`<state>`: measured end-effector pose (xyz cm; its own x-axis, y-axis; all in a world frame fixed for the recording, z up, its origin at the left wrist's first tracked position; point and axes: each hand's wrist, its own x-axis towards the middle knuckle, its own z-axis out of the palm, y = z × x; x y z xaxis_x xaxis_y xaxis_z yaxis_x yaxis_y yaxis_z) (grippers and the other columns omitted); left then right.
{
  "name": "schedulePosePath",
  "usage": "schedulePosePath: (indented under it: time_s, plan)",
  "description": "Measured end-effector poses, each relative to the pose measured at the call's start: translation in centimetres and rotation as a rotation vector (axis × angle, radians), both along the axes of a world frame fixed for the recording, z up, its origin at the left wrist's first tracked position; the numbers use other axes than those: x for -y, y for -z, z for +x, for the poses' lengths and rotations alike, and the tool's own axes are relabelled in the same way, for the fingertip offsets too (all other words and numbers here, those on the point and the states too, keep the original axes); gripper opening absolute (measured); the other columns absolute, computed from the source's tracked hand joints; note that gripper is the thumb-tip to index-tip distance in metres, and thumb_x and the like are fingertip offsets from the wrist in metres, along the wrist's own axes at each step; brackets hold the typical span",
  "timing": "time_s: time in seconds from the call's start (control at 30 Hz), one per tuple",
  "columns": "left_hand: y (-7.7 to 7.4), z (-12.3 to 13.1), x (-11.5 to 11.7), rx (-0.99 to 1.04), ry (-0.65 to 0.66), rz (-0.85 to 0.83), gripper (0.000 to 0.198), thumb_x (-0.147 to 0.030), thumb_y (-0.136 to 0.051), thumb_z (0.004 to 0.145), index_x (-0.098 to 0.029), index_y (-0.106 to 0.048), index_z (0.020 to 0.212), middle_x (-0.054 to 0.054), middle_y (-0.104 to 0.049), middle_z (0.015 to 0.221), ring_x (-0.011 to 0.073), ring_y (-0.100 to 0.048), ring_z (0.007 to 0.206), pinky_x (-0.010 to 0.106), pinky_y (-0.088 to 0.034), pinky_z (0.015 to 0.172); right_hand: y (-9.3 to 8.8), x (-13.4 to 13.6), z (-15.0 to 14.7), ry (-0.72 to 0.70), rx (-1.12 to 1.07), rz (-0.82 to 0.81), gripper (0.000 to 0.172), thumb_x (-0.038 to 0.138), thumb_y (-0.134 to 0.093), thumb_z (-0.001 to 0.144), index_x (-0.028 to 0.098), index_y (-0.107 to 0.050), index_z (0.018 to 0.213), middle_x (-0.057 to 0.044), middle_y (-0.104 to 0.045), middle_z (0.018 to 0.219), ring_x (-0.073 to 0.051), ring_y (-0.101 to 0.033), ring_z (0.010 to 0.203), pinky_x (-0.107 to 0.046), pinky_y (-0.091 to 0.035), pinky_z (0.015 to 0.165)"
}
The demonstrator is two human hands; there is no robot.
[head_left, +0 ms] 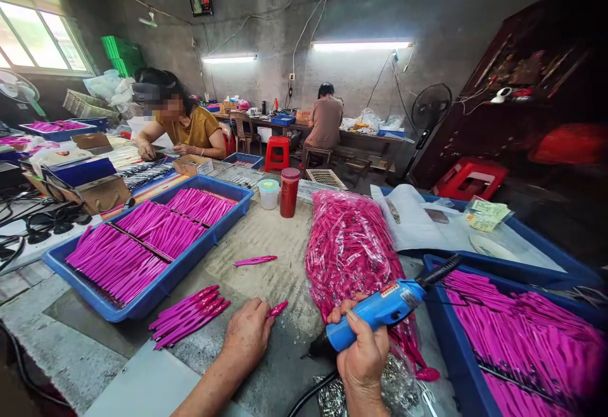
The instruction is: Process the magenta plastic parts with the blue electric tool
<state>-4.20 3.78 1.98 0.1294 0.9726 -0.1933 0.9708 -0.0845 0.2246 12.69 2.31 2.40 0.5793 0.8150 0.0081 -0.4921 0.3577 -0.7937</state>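
Note:
My right hand (363, 357) is wrapped around a blue electric screwdriver (380, 312), whose black tip points down-left at the table. My left hand (247, 334) rests on the table with its fingers closed on a pink plastic piece (278, 308) that sticks out toward the tool tip. A row of finished pink pieces (190, 314) lies just left of that hand. One single pink piece (255, 260) lies farther back. A clear bag of pink parts (349, 252) lies behind the tool.
A blue tray (156, 290) of pink pieces sits at left, another blue tray (451, 334) at right. A red flask (289, 192) and a small tub (268, 193) stand mid-table. Small screws (332, 398) lie near my wrist. A person sits at far left, another at the back bench.

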Motion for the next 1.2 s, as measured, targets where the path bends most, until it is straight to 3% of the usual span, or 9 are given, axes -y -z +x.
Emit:
schedulePosePath:
  time_s: [0.4,0.63,0.97,1.2]
  plan:
    - [-0.1,-0.2,-1.0,0.074,-0.018,-0.022,0.007,-0.022,-0.051,0.079,-0.021,-0.058,0.076,-0.001,-0.062,0.085,0.0153,-0.056,0.086,0.023,-0.035,0.069,-0.1,0.1,0.1,-0.024,0.002,0.008,0.042,0.028,-0.067,0.061,0.02,-0.044,0.094,0.004,-0.052,0.062,-0.016,-0.051,0.05,-0.027,-0.041,0.049]
    - [-0.2,-0.1,-1.1,0.117,-0.109,-0.05,0.006,-0.025,-0.055,0.075,-0.021,-0.059,0.074,-0.001,-0.064,0.081,0.016,-0.058,0.082,0.024,-0.035,0.065,-0.1,0.1,-0.1,-0.027,0.021,0.017,0.039,0.028,-0.067,0.062,0.02,-0.044,0.093,0.004,-0.052,0.063,-0.015,-0.051,0.05,-0.026,-0.041,0.05]
    - [-0.6,0.4,-0.6,0.022,-0.03,-0.046,0.012,-0.025,-0.049,0.081,-0.022,-0.061,0.079,0.001,-0.064,0.093,0.0175,-0.056,0.092,0.026,-0.039,0.073,-0.8,-0.1,-0.8,-0.024,0.145,0.061,0.037,0.028,-0.066,0.064,0.019,-0.044,0.093,0.004,-0.053,0.065,-0.015,-0.052,0.05,-0.028,-0.042,0.052]
    - [-0.7,0.6,-0.4,0.009,-0.014,-0.042,0.015,-0.024,-0.047,0.083,-0.023,-0.062,0.084,0.002,-0.064,0.095,0.0191,-0.055,0.094,0.028,-0.042,0.074,-2.2,-1.8,-2.6,-0.09,0.287,0.175,0.037,0.028,-0.065,0.068,0.018,-0.044,0.097,0.003,-0.053,0.067,-0.015,-0.052,0.052,-0.028,-0.043,0.053]
